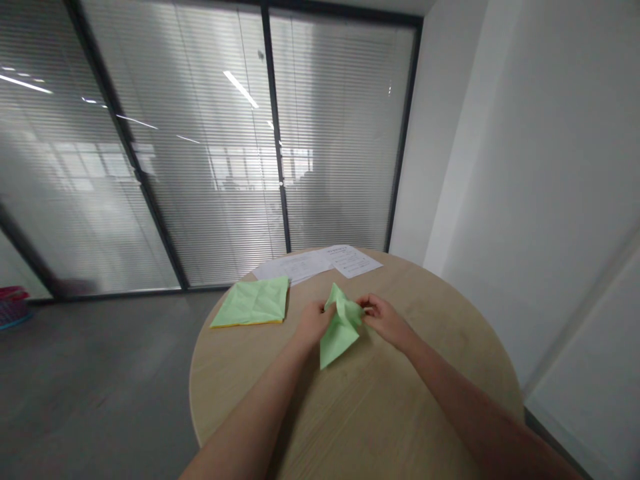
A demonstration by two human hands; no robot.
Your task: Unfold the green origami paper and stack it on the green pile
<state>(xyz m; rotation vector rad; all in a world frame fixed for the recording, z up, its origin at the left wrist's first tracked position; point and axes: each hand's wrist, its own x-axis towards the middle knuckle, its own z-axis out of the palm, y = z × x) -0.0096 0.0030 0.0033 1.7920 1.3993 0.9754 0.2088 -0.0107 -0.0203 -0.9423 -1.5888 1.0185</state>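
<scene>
A light green sheet of paper [341, 335], partly folded and creased, is held between my two hands above the round wooden table [400, 413]. My left hand [316, 320] grips its left edge, with the thumb over the paper. On the other side, my right hand [379, 313] pinches the right edge with closed fingertips. One pointed corner sticks up between the hands and another points down toward me. To the left lies a stack of creased green paper [255, 300] with a yellow edge showing beneath it.
White printed sheets [353, 260] lie overlapping at the table's far edge. Behind the table stands a glass partition with blinds [340, 133]. A white wall [560, 200] rises at the right. A red and blue basket [14, 308] sits on the floor at far left.
</scene>
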